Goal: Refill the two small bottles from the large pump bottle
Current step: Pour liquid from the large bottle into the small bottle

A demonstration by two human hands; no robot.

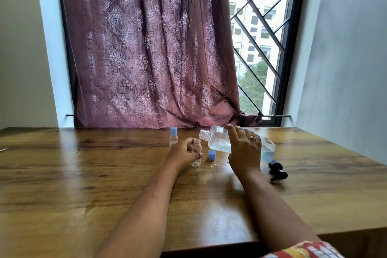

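My right hand (244, 148) grips the large clear bottle (217, 140), which is tipped on its side with its open neck pointing left and bluish liquid inside. Its mouth hangs just above and right of an uncapped small clear bottle (196, 154). My left hand (184, 151) holds that small bottle upright on the wooden table (104, 174). Its blue cap (212, 155) lies on the table just to the right. A second small bottle with a blue cap (173, 137) stands behind my left hand. The black pump head (277, 170) lies on the table right of my right wrist.
A maroon patterned curtain (150, 48) hangs behind the table's far edge, beside a window with a black diagonal grille (261, 37). Grey walls stand on both sides. A small pale object (3, 149) shows at the table's left edge.
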